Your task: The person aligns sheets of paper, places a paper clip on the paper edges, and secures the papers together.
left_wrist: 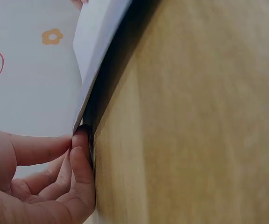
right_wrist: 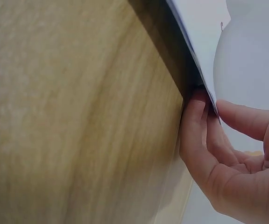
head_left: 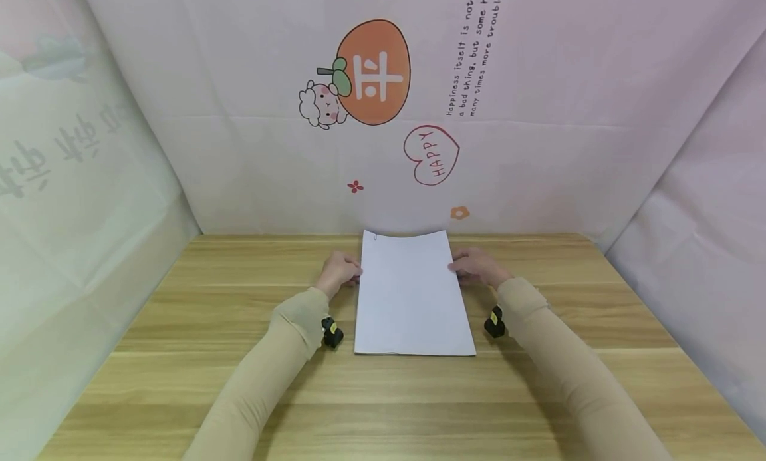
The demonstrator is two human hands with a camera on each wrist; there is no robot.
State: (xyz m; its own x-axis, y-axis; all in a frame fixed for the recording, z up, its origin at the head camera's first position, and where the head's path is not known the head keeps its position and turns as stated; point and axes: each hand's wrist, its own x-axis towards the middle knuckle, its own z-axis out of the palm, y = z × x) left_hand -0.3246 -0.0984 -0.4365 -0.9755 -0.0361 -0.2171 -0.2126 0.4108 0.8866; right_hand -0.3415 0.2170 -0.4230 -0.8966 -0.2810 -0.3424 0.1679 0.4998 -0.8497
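Note:
A stack of white paper (head_left: 413, 301) lies lengthwise on the table, its far end curving upward. A small paper clip (head_left: 375, 237) sits at its far left corner. My left hand (head_left: 341, 272) pinches the left edge of the stack, thumb on top and fingers beneath, as the left wrist view shows at the paper edge (left_wrist: 90, 88). On the opposite side my right hand (head_left: 477, 266) pinches the right edge the same way; in the right wrist view its fingers (right_wrist: 197, 116) are tucked under the raised paper (right_wrist: 195, 51).
The wood-grain table (head_left: 383, 408) ends at a white printed cloth (head_left: 269, 181) hanging behind it, with more cloth at both sides. Black wrist cameras (head_left: 332, 332) hang below both cuffs, beside the paper.

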